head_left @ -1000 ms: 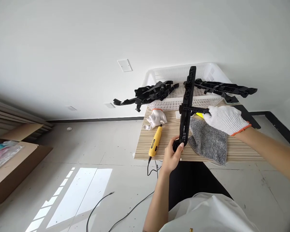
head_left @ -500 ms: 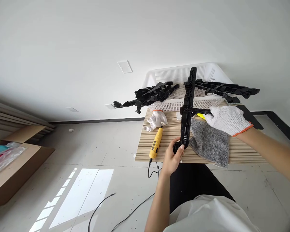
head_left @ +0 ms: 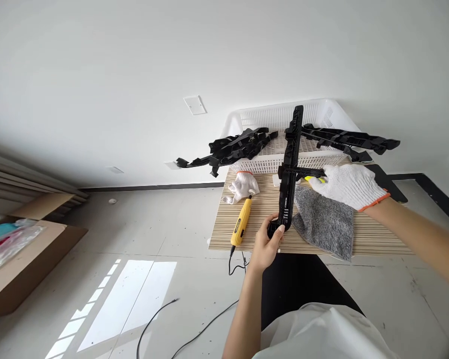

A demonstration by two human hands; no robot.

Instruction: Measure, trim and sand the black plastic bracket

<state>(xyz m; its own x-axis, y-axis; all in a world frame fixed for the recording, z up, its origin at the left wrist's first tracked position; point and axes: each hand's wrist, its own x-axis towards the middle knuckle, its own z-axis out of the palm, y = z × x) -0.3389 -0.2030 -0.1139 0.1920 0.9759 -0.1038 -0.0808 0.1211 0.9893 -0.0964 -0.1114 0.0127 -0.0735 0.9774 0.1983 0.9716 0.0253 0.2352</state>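
Bare, my left hand (head_left: 265, 247) is closed around the near end of a long black plastic part (head_left: 289, 189), which is tilted up over the table. A side arm juts rightward from this part. My right hand (head_left: 346, 184), in a white knitted glove with an orange cuff, is closed at the end of that arm. A bright yellow object (head_left: 314, 179) shows by its thumb, partly covered; whether the hand touches it I cannot tell. Below the glove lies a grey cloth (head_left: 327, 219). The yellow corded tool (head_left: 241, 223) rests left of the part.
Behind, a white plastic basket (head_left: 243, 113) stands against the wall, with black plastic parts (head_left: 239, 145) across its left side and more black parts (head_left: 351, 135) on its right. Another white glove (head_left: 243, 185) lies on the slatted table (head_left: 224, 219). A cardboard box (head_left: 33, 259) and cables (head_left: 205, 326) are on the floor.
The gloved right thumb has shifted left and covers more of the yellow object. Both hands otherwise keep about the same hold; the view has moved slightly.
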